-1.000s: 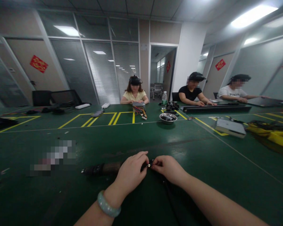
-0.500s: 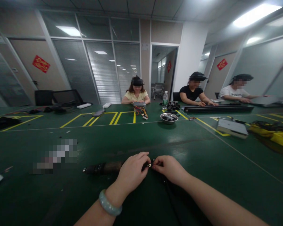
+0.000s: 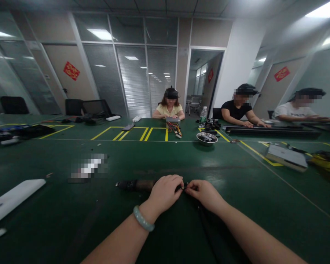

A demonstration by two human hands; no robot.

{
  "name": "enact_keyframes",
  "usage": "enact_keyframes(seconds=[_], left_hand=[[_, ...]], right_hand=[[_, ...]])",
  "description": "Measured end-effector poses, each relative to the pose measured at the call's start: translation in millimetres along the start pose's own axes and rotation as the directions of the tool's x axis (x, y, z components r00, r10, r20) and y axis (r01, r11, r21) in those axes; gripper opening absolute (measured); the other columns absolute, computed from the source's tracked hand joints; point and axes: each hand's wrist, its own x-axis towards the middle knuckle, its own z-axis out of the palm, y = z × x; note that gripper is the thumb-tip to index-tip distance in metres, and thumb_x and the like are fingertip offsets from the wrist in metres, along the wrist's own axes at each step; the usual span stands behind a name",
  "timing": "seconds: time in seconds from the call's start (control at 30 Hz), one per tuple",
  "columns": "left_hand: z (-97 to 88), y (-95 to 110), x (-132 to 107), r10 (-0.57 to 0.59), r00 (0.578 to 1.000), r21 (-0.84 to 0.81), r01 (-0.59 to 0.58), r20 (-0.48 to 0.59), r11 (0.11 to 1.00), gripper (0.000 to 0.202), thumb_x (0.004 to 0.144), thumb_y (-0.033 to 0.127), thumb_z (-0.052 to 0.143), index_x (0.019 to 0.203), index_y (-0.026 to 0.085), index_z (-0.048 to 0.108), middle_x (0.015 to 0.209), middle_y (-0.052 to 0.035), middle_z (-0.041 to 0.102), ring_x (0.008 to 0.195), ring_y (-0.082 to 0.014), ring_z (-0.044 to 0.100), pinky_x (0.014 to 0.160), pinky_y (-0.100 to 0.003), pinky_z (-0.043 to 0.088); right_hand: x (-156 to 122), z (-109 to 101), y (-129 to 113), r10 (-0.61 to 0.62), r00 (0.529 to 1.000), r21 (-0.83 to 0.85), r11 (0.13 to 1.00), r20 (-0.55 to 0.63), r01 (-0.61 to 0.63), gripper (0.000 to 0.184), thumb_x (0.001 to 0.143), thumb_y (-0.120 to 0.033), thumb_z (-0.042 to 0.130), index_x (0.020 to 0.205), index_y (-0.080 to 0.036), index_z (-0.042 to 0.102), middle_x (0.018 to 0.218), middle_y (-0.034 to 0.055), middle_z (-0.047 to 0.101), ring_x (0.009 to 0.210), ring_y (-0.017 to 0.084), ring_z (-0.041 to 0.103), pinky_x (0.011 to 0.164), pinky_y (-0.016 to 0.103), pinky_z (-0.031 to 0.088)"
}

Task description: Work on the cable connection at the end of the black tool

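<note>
My left hand (image 3: 165,192) is closed around the right end of a dark, brownish cylindrical tool (image 3: 136,184) that lies on the green table (image 3: 71,220). My right hand (image 3: 205,193) pinches a small metal part right at the fingertips of the left hand. A black cable (image 3: 209,231) runs from that spot back toward me between my forearms. A pale green bangle (image 3: 143,219) sits on my left wrist.
A white flat device (image 3: 12,200) lies at the left. A metal bowl (image 3: 206,138) stands mid-table, with a grey flat box (image 3: 287,157) and yellow items (image 3: 326,161) at the right. Three people sit at the far side, working.
The view has swung to the left, so the white device at the left shows more. My hands hold the same grip on the tool and the small part.
</note>
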Motion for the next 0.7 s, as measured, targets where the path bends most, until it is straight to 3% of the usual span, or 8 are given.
enact_keyframes(seconds=[0.37,0.7], left_hand=[[-0.8,6.3,-2.2,-0.054,0.998,0.043,0.053,0.012,0.998,0.008,0.087,0.022,0.057,0.094,0.023,0.06,0.094,-0.0006,0.064,0.094,-0.0195,0.058,0.086,-0.033,0.042],[-0.6,9.6,-5.0,-0.027,1.0,0.045,0.027,0.012,0.999,0.008,0.087,0.019,0.056,0.093,0.024,0.058,0.097,-0.0005,0.063,0.096,-0.0198,0.058,0.087,-0.034,0.041]], right_hand=[[-2.4,9.2,-7.0,0.089,0.994,-0.055,0.994,-0.069,-0.092,0.019,0.085,-0.036,0.059,0.083,-0.022,0.071,0.076,-0.0002,0.071,0.068,0.014,0.062,0.058,0.023,0.036],[-4.6,23.9,-12.6,0.071,0.959,-0.212,0.968,-0.274,-0.132,0.018,0.084,-0.036,0.064,0.077,-0.021,0.069,0.082,0.0029,0.067,0.075,0.017,0.06,0.064,0.025,0.037]])
